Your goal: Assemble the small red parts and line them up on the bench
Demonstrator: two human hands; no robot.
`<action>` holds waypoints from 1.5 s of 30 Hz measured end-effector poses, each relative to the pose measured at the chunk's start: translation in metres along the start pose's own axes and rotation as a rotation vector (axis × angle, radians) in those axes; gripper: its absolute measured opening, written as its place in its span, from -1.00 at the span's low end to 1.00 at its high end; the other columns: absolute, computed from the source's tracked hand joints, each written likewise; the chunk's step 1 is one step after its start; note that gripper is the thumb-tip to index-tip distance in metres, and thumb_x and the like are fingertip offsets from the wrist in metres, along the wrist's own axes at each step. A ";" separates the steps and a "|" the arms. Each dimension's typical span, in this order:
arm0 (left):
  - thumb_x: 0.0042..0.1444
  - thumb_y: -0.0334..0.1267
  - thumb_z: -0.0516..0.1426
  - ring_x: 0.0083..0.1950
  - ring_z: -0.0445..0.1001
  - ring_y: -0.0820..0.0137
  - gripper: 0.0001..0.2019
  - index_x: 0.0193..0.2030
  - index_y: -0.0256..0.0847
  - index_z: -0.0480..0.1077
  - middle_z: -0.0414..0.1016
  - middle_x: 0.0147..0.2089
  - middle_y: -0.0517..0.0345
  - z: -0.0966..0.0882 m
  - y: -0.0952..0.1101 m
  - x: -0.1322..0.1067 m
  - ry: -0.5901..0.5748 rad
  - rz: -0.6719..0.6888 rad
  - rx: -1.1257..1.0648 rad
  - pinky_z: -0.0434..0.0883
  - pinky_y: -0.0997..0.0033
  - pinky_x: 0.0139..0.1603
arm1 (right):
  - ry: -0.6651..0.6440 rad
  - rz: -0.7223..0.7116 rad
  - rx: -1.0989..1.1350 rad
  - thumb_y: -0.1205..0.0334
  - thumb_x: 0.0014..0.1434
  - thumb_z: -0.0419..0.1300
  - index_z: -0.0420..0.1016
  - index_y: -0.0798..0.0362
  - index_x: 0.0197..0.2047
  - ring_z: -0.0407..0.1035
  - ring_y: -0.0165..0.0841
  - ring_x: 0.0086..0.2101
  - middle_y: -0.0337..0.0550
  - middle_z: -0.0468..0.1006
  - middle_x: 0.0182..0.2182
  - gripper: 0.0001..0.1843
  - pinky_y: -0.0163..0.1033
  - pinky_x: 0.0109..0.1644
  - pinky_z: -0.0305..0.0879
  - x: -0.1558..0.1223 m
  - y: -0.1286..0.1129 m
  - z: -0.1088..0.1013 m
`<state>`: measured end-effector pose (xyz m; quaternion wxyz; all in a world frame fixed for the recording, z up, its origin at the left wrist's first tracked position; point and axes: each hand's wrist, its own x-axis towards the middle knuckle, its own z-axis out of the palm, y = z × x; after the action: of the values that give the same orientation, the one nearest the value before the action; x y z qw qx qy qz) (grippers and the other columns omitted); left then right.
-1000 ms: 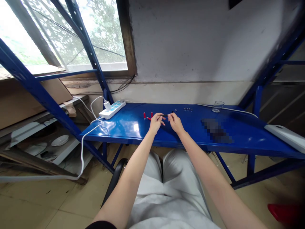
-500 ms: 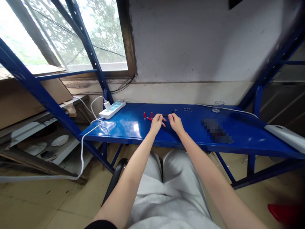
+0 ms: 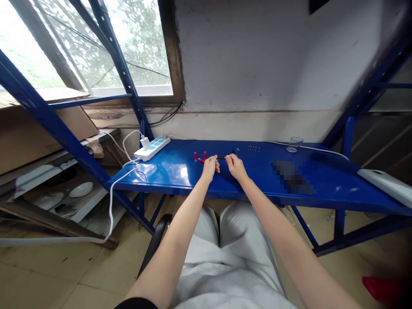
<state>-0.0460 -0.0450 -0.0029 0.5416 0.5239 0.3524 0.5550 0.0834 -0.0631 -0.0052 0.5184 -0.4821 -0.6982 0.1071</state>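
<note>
A thin dark rod (image 3: 221, 158) spans the gap between my two hands above the blue table; its exact kind is too small to tell. My left hand (image 3: 210, 166) is closed around its left end. On the other end, my right hand (image 3: 236, 165) pinches with thumb and fingers. Just left of my left hand are small red cylinders: one stands upright (image 3: 195, 156), another (image 3: 205, 155) is upright behind the hand, and a third (image 3: 201, 160) lies on its side. Several tiny metal pieces (image 3: 254, 148) are lined up beyond my right hand.
On the blue table (image 3: 167, 171) a white power strip (image 3: 152, 148) with a plugged-in cable lies at the left. A clear glass (image 3: 294, 144) stands at the back right. Nearer are a pixelated dark object (image 3: 292, 177) and a white device (image 3: 386, 184) at the right edge.
My left fingers have curled in more. The hands are slightly farther apart, and more of the dark rod shows between them. Objects on the table have stayed in place.
</note>
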 end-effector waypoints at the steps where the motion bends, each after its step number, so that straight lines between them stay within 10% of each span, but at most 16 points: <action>1: 0.10 -0.15 0.00 -0.75 0.13 0.59 -0.70 -0.57 -0.20 0.05 0.07 -0.74 0.37 0.000 0.001 0.000 0.005 -0.005 -0.012 0.15 0.56 -0.67 | -0.001 0.002 0.003 -0.07 0.21 -0.16 0.26 0.04 -0.44 0.20 -0.43 -0.55 -0.24 0.32 -0.58 -0.59 -0.32 -0.42 0.09 0.000 0.000 0.000; 11: 0.09 -0.08 0.03 -0.75 0.13 0.60 -0.65 -0.60 -0.23 0.09 0.09 -0.74 0.35 -0.003 -0.002 0.002 0.018 -0.021 -0.028 0.13 0.56 -0.69 | -0.027 0.004 0.025 -0.05 0.21 -0.16 0.27 0.03 -0.36 0.23 -0.41 -0.52 -0.22 0.35 -0.53 -0.63 -0.30 -0.39 0.13 0.001 0.005 0.001; 20: 0.14 -0.28 0.00 -0.70 0.26 0.64 -0.87 -0.22 -0.27 0.27 0.31 -0.51 0.27 -0.003 -0.001 0.001 -0.019 0.087 0.069 0.14 0.60 -0.67 | -0.005 0.054 0.126 -0.05 0.19 -0.09 0.19 0.01 -0.06 0.25 -0.43 -0.50 -0.12 0.41 -0.30 -0.63 -0.28 -0.38 0.18 0.001 0.014 0.002; 28: 0.13 -0.31 0.01 -0.67 0.27 0.63 -0.85 -0.18 -0.28 0.31 0.32 -0.49 0.24 -0.003 -0.002 0.001 -0.082 0.129 0.112 0.19 0.59 -0.63 | 0.041 0.048 -0.054 -0.09 0.22 -0.20 0.24 0.01 -0.47 0.21 -0.40 -0.55 -0.23 0.33 -0.59 -0.56 -0.31 -0.42 0.07 0.001 0.009 -0.004; 45: 0.17 -0.16 -0.06 -0.71 0.23 0.65 -0.79 -0.39 -0.23 0.20 0.29 -0.56 0.31 -0.001 -0.003 -0.002 -0.049 0.107 0.196 0.14 0.65 -0.65 | 0.059 -0.001 -0.063 -0.09 0.23 -0.22 0.20 0.01 -0.49 0.20 -0.41 -0.55 -0.24 0.30 -0.60 -0.56 -0.31 -0.41 0.07 -0.001 0.001 -0.003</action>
<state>-0.0465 -0.0464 -0.0068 0.4660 0.6057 0.3631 0.5330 0.0866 -0.0639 -0.0053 0.5236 -0.5007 -0.6857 0.0705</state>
